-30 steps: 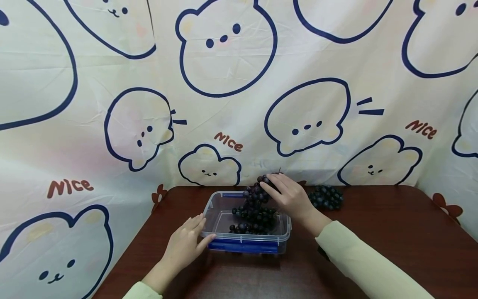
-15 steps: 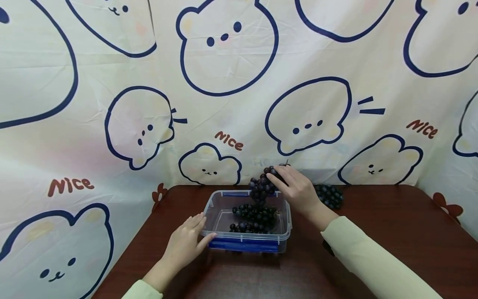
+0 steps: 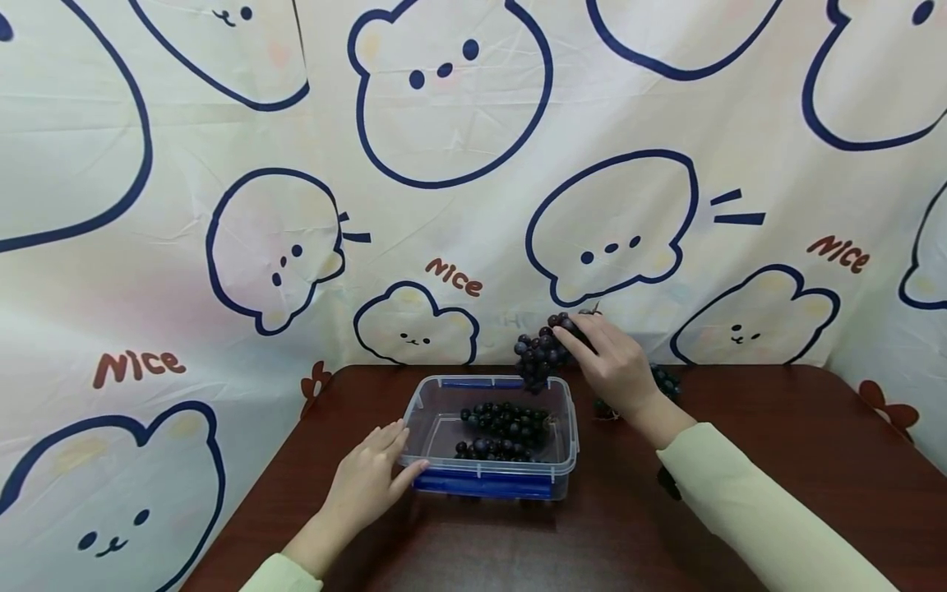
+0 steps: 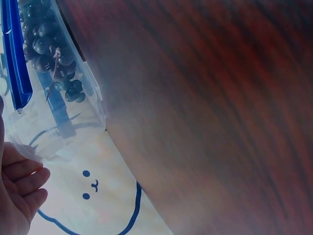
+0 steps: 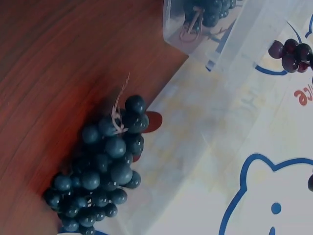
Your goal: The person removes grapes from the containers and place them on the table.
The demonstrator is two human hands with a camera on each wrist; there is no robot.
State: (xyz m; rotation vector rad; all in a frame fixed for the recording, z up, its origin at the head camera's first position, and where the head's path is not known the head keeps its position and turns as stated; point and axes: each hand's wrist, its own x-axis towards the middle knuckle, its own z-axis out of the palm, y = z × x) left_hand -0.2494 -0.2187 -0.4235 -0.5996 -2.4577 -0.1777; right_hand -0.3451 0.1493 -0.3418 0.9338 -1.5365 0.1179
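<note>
A bunch of dark grapes (image 3: pixel 542 353) hangs from my right hand (image 3: pixel 617 366), which grips its upper end above the box's back right corner. Part of that bunch shows at the right edge of the right wrist view. My left hand (image 3: pixel 367 470) rests against the left front corner of a clear plastic box (image 3: pixel 481 485) with blue latches, fingers along the side and thumb at the front rim. Inside the box lie two bunches, a rear one (image 3: pixel 509 421) and a front one (image 3: pixel 488 449).
Another grape bunch (image 5: pixel 107 161) lies on the dark wooden table (image 3: pixel 777 460) to the right of the box, partly hidden behind my right hand in the head view. A cartoon-printed cloth (image 3: pixel 459 222) hangs behind the table's back edge.
My right hand has lifted the grape bunch up and to the right, out of the box. The left hand and the box have stayed in place.
</note>
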